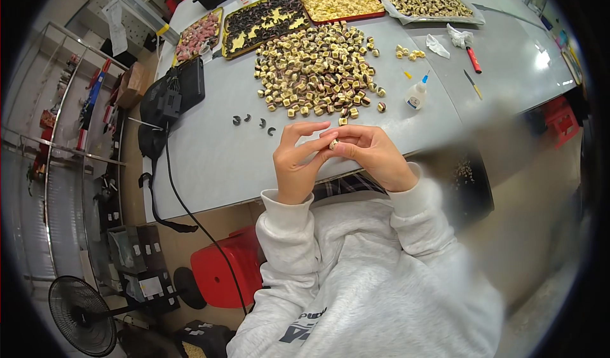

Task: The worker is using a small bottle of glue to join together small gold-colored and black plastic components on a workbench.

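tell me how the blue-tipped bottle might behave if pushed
The blue-tipped bottle would probably slide easily on the smooth table. Its upright stance suggests a hard push could topple it. Its pale walls look like plastic that may give slightly.

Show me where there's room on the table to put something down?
On the left, the table is bare between the black case and the black bits. On the right, it's bare between the thin tool and the edge. It's crowded in the middle, with the pile, and along the back, with the trays.
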A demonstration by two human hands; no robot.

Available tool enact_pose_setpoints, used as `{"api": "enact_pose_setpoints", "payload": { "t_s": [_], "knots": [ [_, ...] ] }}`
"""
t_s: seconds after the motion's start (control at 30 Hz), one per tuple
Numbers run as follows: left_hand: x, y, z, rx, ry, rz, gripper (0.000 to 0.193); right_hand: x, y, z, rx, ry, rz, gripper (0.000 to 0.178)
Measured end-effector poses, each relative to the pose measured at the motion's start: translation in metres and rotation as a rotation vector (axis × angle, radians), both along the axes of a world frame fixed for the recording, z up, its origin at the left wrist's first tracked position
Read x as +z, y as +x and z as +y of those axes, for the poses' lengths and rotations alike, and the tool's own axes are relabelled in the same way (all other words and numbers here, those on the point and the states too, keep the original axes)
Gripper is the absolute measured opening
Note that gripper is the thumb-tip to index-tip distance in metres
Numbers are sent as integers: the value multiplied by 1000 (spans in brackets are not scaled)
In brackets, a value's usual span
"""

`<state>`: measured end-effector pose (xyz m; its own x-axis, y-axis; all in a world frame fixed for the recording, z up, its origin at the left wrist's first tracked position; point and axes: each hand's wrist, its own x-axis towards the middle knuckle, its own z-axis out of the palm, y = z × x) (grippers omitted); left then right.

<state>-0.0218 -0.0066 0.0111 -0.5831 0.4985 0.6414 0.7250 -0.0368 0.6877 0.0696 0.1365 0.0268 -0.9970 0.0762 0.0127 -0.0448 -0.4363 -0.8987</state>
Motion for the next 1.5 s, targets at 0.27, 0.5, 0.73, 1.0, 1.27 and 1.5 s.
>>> {"api": "enact_pose_setpoints", "payload": {
  "t_s": [0.27, 0.5, 0.73, 1.0, 1.27, 1.5],
  "knots": [
    [15, 20, -6, 119, 170, -151, 27, -16, -4, 5, -203, 1, 103, 27],
    [84, 125, -9, -791, 692, -720, 30, -20, -3, 7, -184, -6, 143, 27],
    [124, 143, 7, -1613, 898, -923, 50, -16, -3, 4, -217, 97, 170, 25],
    [132, 161, -4, -1499, 928, -1233, 54, -18, -2, -6, -314, 215, 166, 18],
    [127, 153, 5, -1644, 888, -1177, 54, -23, 2, -8, -354, 278, 182, 17],
    [125, 145, 11, -1768, 852, -1124, 54, -21, -5, -10, -351, 324, 193, 18]
  ]
}}
